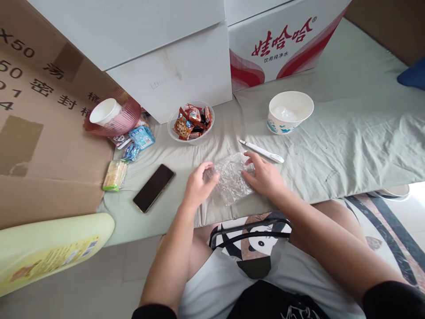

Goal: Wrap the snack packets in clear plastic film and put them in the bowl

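A crinkled sheet of clear plastic wrap [232, 179] lies near the front edge of the cloth-covered surface, between my hands. My left hand [199, 186] is at its left edge, thumb and fingers apart. On the other side, my right hand [265, 177] rests at the right edge, its thumb and fingertips spread over the plastic. Neither hand seems to grip it. Just beyond my right hand lies a white utility knife [261, 151], with its blade end pointing to the left. Left of my left hand is a black phone [154, 188], screen up.
A paper bowl [277, 127] with clear plastic inside stands at the back right. Behind my hands sits a plastic tub [199, 141] of wrapped snacks. Farther left are a pink bowl [129, 115], a white cup [104, 111] and small packets [142, 137]. Stacked boxes [186, 79] line the back.
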Demonstrator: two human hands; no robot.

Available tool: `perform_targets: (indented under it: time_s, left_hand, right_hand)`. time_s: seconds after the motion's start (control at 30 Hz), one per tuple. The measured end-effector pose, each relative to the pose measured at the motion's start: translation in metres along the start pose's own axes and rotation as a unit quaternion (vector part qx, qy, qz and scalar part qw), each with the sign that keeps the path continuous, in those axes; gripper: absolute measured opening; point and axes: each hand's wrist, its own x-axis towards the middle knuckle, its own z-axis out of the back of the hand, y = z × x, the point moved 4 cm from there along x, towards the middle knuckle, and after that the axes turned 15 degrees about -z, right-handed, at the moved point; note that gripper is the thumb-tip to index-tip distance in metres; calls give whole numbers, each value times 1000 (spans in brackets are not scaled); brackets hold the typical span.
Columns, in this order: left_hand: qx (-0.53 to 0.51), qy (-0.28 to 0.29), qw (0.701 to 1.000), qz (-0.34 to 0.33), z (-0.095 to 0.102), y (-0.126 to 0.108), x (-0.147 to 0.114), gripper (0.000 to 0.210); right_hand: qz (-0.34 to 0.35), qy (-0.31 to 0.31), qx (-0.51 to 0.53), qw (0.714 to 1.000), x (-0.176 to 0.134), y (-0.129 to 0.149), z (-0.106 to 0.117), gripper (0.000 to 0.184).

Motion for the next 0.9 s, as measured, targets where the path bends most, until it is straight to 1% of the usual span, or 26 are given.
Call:
perform_targets:
  time_s: [0.1,0.17,0.2,0.23,0.27,0.33,0.4,0.43,0.47,0.5,0.57,0.63,0.67,0.7,0.77,0.9]
  left_hand:
    - [85,21,995,-50,-8,-2,2,33]
    - [115,25,991,-71,-12,-2,5,31]
    - [122,27,989,-78,-14,-1,6,31]
    - [127,28,988,-87,-15,-1,8,31]
    - [131,26,986,-96,-15,-1,9,31]
    - [141,-4,984,-113,-12,-3,11,29]
    - [137,-51,979,-143,-6,-10,9,23]
    - [126,-63,976,-164,-4,-15,6,19]
    - [110,-60,974,-188,-4,-21,4,17]
    - [96,-40,972,-211,-6,-26,0,17]
    - [92,38,967,-233,-14,-35,-6,25]
    - [112,117,960,-230,-23,-40,-10,32]
    - [121,144,956,-227,-27,-41,-12,33]
    - [126,161,953,-225,-30,-41,-12,30]
    - [128,170,951,-225,-31,-41,-12,26]
    - [127,177,949,-229,-31,-38,-11,33]
  right_hand:
    - [22,-87,13,996,-4,2,6,37]
    - [64,-137,15,988,-8,6,11,29]
    - [94,-148,13,984,-10,10,13,25]
    - [128,-147,6,981,-12,13,13,23]
    - [162,-133,-5,978,-14,16,12,22]
    - [208,-77,-44,974,-15,19,6,23]
    - [205,-25,-85,975,-12,16,1,23]
    - [191,-9,-99,977,-10,13,-1,23]
    - [175,-2,-106,979,-7,11,-1,23]
    - [163,0,-107,981,-5,8,-2,24]
    - [155,0,-94,984,-3,6,-1,24]
    - [147,-4,-70,987,-3,5,0,24]
    - [142,-8,-58,988,-3,5,1,24]
    - [138,-11,-44,989,-3,5,2,23]
    - [135,-11,-21,991,-3,7,3,23]
    - [143,26,-6,989,-5,9,3,30]
